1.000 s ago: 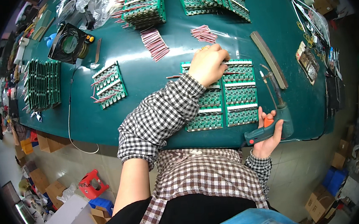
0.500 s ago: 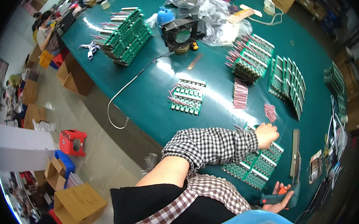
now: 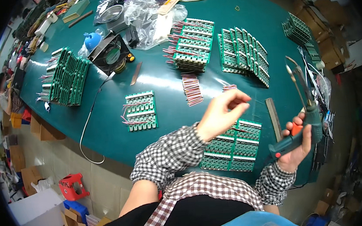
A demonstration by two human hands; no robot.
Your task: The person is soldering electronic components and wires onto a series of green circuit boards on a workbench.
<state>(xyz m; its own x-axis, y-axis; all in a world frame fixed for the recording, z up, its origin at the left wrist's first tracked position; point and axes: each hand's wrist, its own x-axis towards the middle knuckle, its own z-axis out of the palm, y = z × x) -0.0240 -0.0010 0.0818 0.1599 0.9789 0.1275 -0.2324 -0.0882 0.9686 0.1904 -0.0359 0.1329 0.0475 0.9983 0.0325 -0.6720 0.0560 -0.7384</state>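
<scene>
My left hand is lifted above the green table, thumb and forefinger pinched close; whether anything thin sits between them is too small to see. Below it lies a panel of green circuit boards at the table's near edge. My right hand grips a green soldering gun with an orange trigger, its long wire tip pointing up and away. A small bundle of pink wires and a larger bundle lie just beyond my left hand.
Another board with wires attached lies to the left. Stacks of green boards stand further back, beside a black fan and plastic bags. A metal bar lies right of the panel. A red stool stands on the floor.
My left hand has come up off the board panel into the air with fingers pinched. My right hand has raised the soldering gun from the table edge. The view has swung.
</scene>
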